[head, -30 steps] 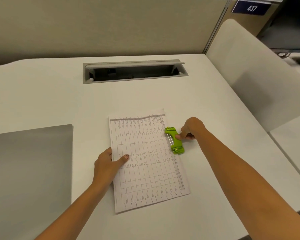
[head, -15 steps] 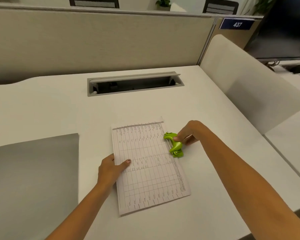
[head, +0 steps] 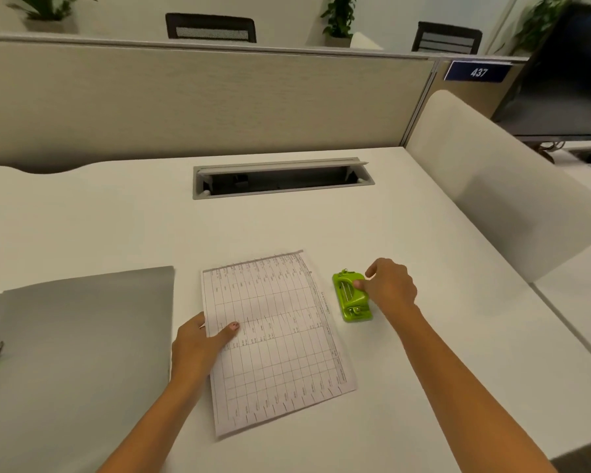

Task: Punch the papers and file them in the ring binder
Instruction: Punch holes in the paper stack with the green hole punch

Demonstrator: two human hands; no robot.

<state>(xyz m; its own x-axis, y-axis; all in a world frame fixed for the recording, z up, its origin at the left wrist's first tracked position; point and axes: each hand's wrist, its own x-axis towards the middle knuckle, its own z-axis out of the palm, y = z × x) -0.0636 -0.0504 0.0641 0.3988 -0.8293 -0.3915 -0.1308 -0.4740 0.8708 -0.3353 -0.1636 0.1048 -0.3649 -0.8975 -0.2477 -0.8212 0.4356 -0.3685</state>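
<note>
L hand (head: 198,346) pinches paper (head: 273,336) edge — R hand (head: 389,288) grips green punch (head: 346,302) beside it.

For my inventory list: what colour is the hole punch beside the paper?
The hole punch is lime green, seen best in the head view.

place: office | cubicle partition (head: 219,107) | number plate (head: 476,72) 437 | cable hatch (head: 282,179) | blurred screen (head: 567,83), probably a monitor

One set of printed papers (head: 273,336), one green punch (head: 350,297), one grey binder (head: 82,336)
</note>
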